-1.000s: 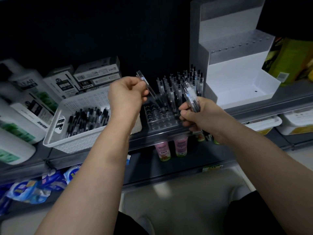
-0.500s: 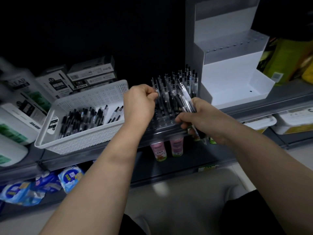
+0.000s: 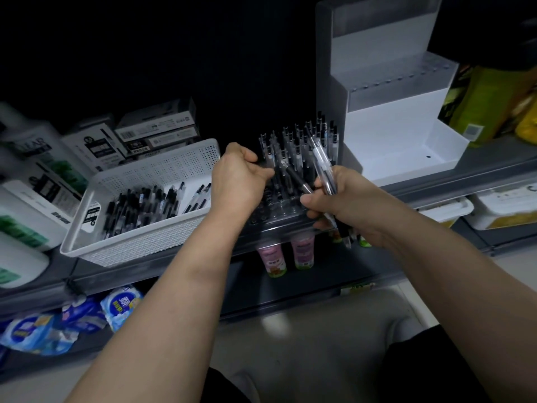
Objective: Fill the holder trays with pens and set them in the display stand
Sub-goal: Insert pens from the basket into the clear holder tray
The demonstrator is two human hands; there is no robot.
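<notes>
A clear holder tray (image 3: 280,212) with rows of holes sits on the grey shelf. Several black-capped pens (image 3: 302,141) stand in its far rows; the near holes are bare. My right hand (image 3: 345,202) is shut on a bundle of pens (image 3: 324,167) at the tray's right. One dark pen (image 3: 296,178) sticks out of that hand toward my left hand (image 3: 241,178). The left hand is curled over the tray's left side, with its fingertips just short of that pen's tip and nothing seen in them. The white stepped display stand (image 3: 406,141) stands to the right, without trays.
A white perforated basket (image 3: 151,173) of loose pens (image 3: 139,209) sits left of the tray. Boxes (image 3: 157,132) and white bottles (image 3: 26,181) lie behind and left of it. Pink cups (image 3: 273,258) stand on the lower shelf. Yellow-green packages (image 3: 491,103) sit right of the stand.
My left hand brought a single pen down to the tray and no longer shows it. One pen now pokes out of the right-hand bundle toward the left hand. The view shifted slightly.
</notes>
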